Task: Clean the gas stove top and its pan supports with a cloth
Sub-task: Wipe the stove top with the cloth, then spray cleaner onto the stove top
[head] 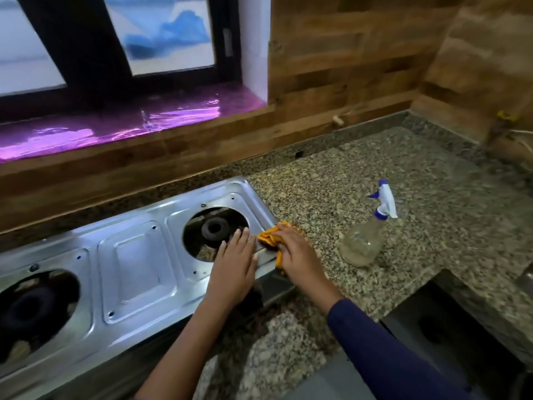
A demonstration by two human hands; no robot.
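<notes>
Two hands meet at the stove edge: left hand flat, fingers spread; right hand clutching cloth; bottle right of them.

A home kitchen. A steel gas stove with open burner holes sits on a speckled granite counter that runs to the far right corner. Wood-look tiles cover the wall behind it. A window with a dark frame stands far left, and a spray bottle rests on the counter at right.
</notes>
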